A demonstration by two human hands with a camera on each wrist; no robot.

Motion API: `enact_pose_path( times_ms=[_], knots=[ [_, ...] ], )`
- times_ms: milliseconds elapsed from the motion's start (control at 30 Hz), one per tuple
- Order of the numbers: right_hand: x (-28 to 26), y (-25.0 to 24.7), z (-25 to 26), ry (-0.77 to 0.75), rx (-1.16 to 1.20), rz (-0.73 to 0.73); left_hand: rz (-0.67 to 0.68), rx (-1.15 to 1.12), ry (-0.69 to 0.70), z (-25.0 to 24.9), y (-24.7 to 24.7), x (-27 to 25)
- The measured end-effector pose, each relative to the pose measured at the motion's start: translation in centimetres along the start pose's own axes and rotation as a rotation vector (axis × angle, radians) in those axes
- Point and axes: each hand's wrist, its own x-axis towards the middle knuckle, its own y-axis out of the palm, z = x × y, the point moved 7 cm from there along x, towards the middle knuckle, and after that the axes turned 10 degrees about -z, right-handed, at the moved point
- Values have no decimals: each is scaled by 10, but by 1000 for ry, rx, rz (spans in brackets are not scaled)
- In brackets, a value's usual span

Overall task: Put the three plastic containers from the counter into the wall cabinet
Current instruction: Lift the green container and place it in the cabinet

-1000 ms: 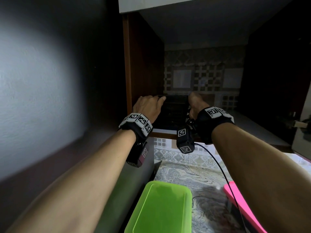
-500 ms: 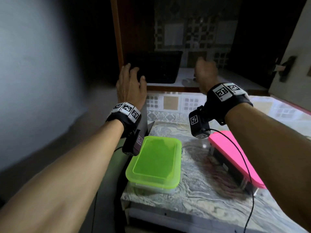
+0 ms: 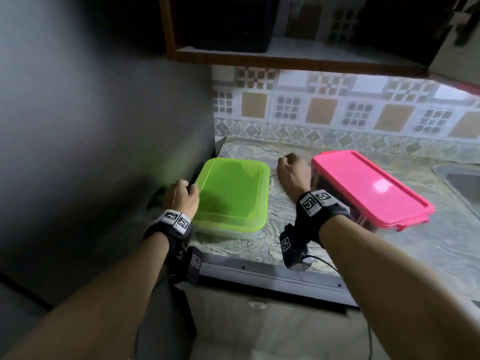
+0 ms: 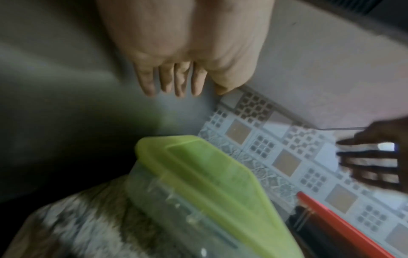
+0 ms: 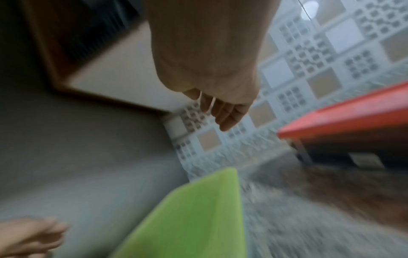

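A green-lidded clear container (image 3: 231, 196) sits at the counter's left end. A longer pink-lidded container (image 3: 368, 185) lies to its right. A black container (image 3: 228, 27) stands inside the open wall cabinet (image 3: 285, 61), at the left of its shelf. My left hand (image 3: 181, 194) hovers at the green container's left edge; in the left wrist view its fingers (image 4: 176, 83) hang relaxed and hold nothing. My right hand (image 3: 292, 170) is in the gap between the two containers. The right wrist view shows its fingers (image 5: 223, 115) loose and empty, with the green lid (image 5: 194, 218) below.
A grey wall (image 3: 104, 126) closes off the left side beside the green container. A sink (image 3: 465, 183) is set in the marbled counter (image 3: 441, 242) at the far right. The tiled backsplash (image 3: 324, 110) runs behind, and the cabinet door (image 3: 457, 35) hangs open at the upper right.
Both hands have let go of the black container in the cabinet and dropped to the counter, either side of the green container. My view has tilted down.
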Motion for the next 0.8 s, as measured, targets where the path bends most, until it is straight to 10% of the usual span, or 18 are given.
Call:
enact_pose_path(
  times_ms=[300,800],
  knots=[
    [-21,114,-111,168,-98,403,239,119,-358,60,62,-6],
    [-42,84,-105,468,260,224,99,-177,-488,51,54,-39]
  ],
)
